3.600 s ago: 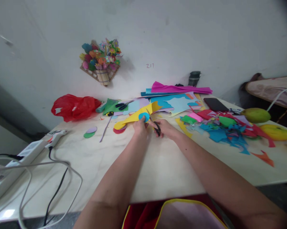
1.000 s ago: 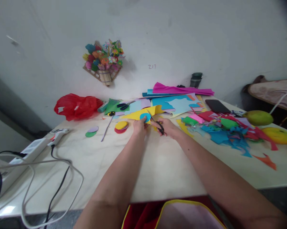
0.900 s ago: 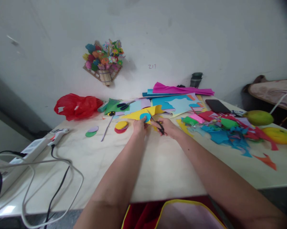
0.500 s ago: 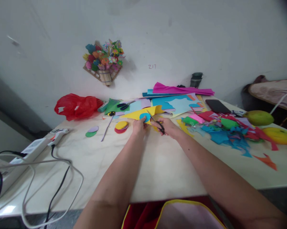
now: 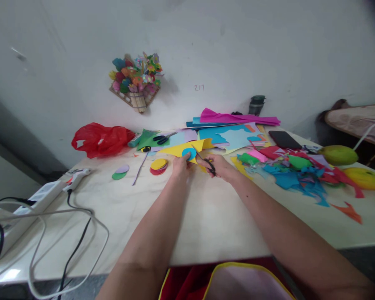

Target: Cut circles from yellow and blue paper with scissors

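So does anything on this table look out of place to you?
Yes, probably the green fruit and yellow fruit at the right: food seems odd right beside a loose heap of colored scraps.

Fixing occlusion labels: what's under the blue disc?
Yellow paper shows around the blue disc, extending out from beneath it. The left hand has its thumb over the disc's near edge. The paper directly under the disc is covered, so any marks there can't be seen.

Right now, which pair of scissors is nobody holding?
The back scissors, lying partly over the green sheet; the front scissors are gripped in the right hand.
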Tool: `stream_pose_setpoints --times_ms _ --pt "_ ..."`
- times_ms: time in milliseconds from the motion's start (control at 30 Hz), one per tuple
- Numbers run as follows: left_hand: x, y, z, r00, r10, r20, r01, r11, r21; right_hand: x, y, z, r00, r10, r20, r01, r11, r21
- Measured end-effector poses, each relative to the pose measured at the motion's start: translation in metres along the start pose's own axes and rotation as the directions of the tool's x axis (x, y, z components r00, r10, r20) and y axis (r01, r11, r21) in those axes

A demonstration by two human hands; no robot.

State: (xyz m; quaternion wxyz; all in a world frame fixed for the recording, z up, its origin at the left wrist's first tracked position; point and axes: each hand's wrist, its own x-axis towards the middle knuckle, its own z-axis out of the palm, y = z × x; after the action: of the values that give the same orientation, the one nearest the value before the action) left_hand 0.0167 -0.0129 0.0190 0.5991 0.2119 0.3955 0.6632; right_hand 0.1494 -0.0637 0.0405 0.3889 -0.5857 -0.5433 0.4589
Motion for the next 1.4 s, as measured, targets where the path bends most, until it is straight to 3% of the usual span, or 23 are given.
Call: stream_pose_setpoints --times_ms 567,700,1400 --pt "-0.008 0.001 0.004 0.998 -0.014 0.062 0.017 0.998 -0.057 -0.003 -0.001 0.001 1.0 -0.022 0.023 0.021 0.999 0.033" --pt "-0.009 0.0 0.006 0.999 -0.008 0.032 0.01 0.999 -0.05 -0.002 0.0 0.001 1.0 -0.012 0.006 0.012 1.0 0.029" --pt "0.004 0.001 -0.005 0.998 -0.016 0.069 0.016 1.0 -0.002 -0.008 -0.009 -0.002 1.0 0.013 0.01 -0.014 0.997 0.074"
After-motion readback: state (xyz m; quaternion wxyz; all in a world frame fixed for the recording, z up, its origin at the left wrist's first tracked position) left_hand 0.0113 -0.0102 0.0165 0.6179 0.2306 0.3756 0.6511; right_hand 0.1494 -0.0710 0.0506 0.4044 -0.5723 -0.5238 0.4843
